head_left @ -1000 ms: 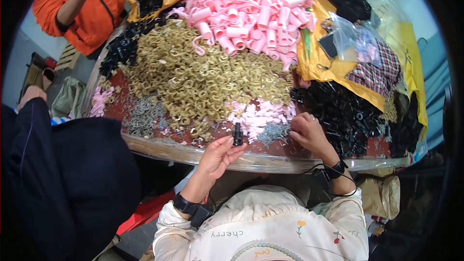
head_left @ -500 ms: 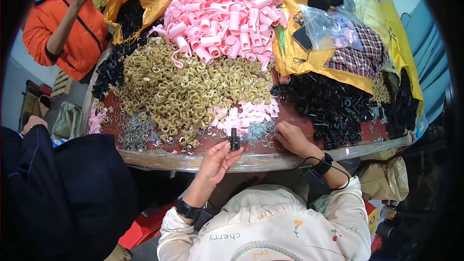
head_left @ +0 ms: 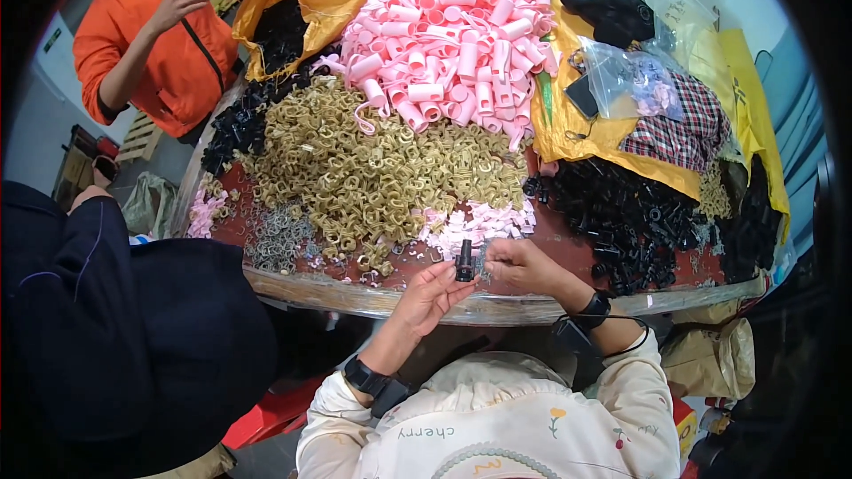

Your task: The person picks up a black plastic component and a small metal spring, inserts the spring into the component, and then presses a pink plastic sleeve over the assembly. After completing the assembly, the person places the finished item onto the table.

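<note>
Between the thumb and fingers of my left hand (head_left: 426, 302) stands a small black plastic fitting (head_left: 464, 263), upright, with a narrow top and wider base. My right hand (head_left: 531, 268) is close beside it on the right, thumb and fingers pinched together. Whatever may be in that pinch is too small to make out. Both hands are over the table's near edge (head_left: 382, 300). Just beyond them lies a heap of little pale pink pieces (head_left: 497, 220). Gold-coloured ring-like parts (head_left: 355, 168) are piled behind and to the left.
Pink plastic tubes with straps (head_left: 444, 44) form a tall heap at the back. Black parts (head_left: 612, 222) lie on the right, near a yellow sack (head_left: 568, 129). Thin metal hooks (head_left: 277, 239) are at left. A person in orange (head_left: 160, 44) stands far left; a dark-sleeved person (head_left: 133, 328) is nearer.
My right hand has left the small metal pieces on the table and come over beside the black fitting. My left hand still holds the fitting. The whole view has shifted slightly.
</note>
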`<action>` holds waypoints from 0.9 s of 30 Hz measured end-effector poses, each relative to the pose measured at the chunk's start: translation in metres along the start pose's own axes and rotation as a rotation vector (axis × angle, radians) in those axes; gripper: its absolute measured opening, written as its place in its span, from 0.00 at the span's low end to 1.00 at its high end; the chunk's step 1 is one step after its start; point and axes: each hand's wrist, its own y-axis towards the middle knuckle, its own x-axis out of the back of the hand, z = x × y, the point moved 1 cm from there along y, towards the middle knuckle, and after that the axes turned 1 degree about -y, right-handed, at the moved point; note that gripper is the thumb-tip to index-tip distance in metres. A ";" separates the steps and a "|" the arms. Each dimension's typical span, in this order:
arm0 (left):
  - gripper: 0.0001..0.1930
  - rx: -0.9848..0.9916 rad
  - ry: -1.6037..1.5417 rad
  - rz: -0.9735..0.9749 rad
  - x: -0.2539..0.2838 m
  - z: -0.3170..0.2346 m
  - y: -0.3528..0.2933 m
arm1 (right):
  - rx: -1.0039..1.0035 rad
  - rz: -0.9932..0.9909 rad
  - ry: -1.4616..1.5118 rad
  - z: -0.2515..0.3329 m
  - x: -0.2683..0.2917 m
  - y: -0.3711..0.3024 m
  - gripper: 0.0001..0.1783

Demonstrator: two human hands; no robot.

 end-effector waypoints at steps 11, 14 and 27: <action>0.12 -0.097 -0.030 0.017 0.001 -0.007 -0.003 | -0.031 -0.044 0.529 0.012 -0.021 0.014 0.04; 0.13 -0.142 -0.018 -0.014 0.003 -0.006 -0.002 | -0.050 -0.067 0.402 0.004 -0.020 0.008 0.04; 0.12 -0.108 -0.068 -0.028 0.005 -0.004 -0.005 | -0.060 -0.123 0.297 0.014 -0.013 0.012 0.04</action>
